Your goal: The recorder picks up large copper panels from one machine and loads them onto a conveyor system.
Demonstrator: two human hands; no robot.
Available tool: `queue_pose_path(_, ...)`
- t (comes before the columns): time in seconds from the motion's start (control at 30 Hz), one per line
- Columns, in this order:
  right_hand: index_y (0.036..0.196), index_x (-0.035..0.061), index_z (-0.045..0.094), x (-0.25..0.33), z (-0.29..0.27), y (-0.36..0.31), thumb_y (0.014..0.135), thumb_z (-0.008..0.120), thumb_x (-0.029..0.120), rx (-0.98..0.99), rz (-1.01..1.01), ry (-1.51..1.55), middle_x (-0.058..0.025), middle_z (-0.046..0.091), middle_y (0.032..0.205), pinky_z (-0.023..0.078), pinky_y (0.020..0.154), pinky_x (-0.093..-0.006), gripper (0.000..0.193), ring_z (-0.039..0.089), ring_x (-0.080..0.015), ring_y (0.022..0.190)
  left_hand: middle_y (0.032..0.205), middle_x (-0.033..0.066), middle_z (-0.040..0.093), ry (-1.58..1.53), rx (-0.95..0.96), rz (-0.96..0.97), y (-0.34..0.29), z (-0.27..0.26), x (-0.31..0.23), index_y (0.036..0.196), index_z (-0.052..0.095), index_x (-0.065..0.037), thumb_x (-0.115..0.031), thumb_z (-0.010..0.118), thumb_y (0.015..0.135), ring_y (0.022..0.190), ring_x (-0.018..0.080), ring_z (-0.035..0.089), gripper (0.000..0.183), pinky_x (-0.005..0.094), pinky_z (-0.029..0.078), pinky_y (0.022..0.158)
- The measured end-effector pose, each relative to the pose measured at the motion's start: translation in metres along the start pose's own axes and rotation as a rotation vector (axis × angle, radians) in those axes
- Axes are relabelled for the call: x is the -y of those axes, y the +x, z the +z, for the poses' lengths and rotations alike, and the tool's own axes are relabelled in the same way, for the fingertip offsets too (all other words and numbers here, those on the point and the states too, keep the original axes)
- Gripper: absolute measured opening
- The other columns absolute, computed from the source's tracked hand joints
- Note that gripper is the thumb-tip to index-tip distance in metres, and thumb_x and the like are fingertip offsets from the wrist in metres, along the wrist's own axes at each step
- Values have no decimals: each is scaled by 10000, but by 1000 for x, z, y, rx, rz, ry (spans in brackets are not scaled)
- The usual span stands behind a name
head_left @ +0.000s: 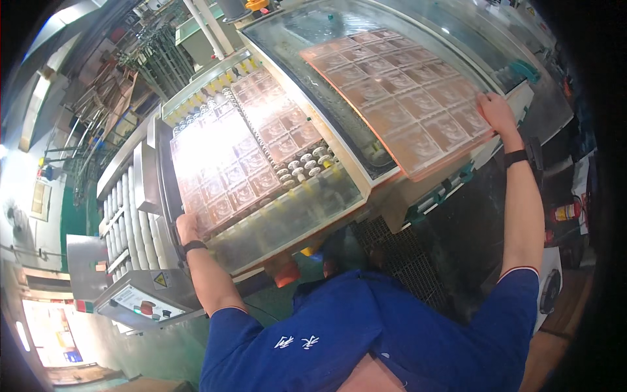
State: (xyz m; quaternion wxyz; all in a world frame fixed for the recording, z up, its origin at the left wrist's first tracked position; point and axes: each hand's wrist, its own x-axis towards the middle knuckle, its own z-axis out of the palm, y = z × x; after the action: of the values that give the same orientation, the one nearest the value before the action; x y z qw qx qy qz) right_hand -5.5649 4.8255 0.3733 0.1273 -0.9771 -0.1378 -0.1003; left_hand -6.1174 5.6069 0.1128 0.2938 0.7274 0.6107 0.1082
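Observation:
A large translucent pinkish sheet printed with a grid of repeated panels stretches across a machine. My left hand grips its near left corner, over the roller bed. My right hand holds the sheet's right end, which lies on a glass-topped table of the machine. A black band sits on each wrist. Bright light glares off the sheet's left half.
White rollers line the machine's left end above a control box with a red button. A perforated metal grate lies below the table. Racks and frames crowd the upper left. The floor is green.

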Motion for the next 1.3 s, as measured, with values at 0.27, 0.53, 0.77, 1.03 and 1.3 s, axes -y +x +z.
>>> queue_pose_path(0.27, 986, -8, 665, 8, -10, -6, 903, 463, 454, 35, 63, 35, -253, 646, 1052, 461, 866, -455, 511, 604, -422, 1011, 874, 252, 691, 339, -315, 250, -67, 3, -64, 1058, 634, 109, -238, 662, 771, 836, 358, 686, 451, 435, 528, 775)
queue_pose_path(0.53, 1073, 1, 650, 12, -9, -9, 911, 472, 438, 11, 53, 53, -238, 649, 1083, 458, 890, -451, 499, 600, -414, 1046, 1191, 282, 585, 346, 134, 372, -138, 9, -144, 1265, 527, 26, -398, 799, 694, 1127, 408, 571, 761, 443, 475, 949)
queue_pose_path(0.77, 1148, 16, 623, 6, -1, -9, 907, 487, 403, -117, -24, 89, -212, 641, 1156, 461, 920, -440, 475, 579, -404, 1104, 1256, 296, 545, 430, 100, 438, -127, 21, -139, 1265, 521, 63, -434, 786, 701, 1176, 427, 531, 798, 445, 450, 987)
queue_pose_path(1.03, 940, 26, 621, 15, -7, -9, 897, 492, 288, 25, -319, -343, -168, 670, 1023, 510, 825, -465, 295, 615, -371, 1055, 1346, 295, 515, 1, 181, 739, -203, 61, -228, 1336, 497, 72, -333, 686, 844, 1256, 389, 507, 664, 426, 416, 1029)
queue_pose_path(1.3, 934, 71, 697, 97, -16, -53, 895, 502, 429, -12, -338, -195, -172, 681, 996, 500, 807, -500, 409, 637, -375, 957, 961, 61, 632, -1128, 962, 251, -364, 75, -333, 1232, 579, 9, -186, 588, 965, 865, 157, 616, 330, 314, 531, 782)
